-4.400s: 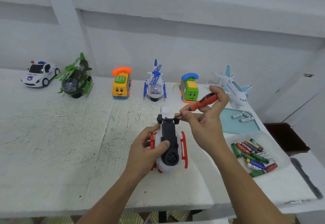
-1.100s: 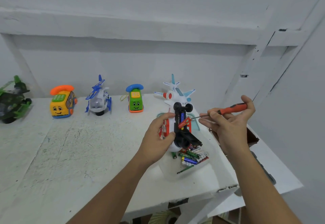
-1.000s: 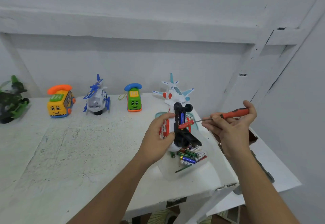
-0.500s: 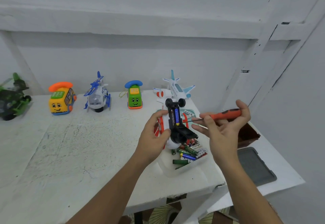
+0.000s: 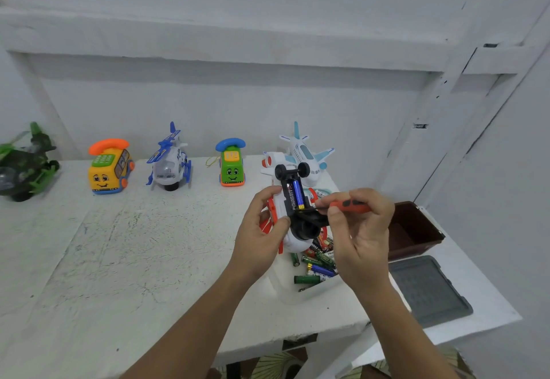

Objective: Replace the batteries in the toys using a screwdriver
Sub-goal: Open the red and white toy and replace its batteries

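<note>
Moved: right hand point(image 5: 361, 230) came closer to the toy point(image 5: 294, 243);
Holding toy: left hand point(image 5: 262, 230), fingers curled round it;
Holding screwdriver point(image 5: 351, 206): right hand, fingers pinching it

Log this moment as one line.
left hand grips upturned toy helicopter | right hand holds screwdriver at battery compartment | blue battery seated

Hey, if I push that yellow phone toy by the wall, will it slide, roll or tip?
The yellow phone toy shows orange wheels, so it probably rolls. It looks like hollow plastic, likely light. Pushed sideways, it might tip instead.
</note>
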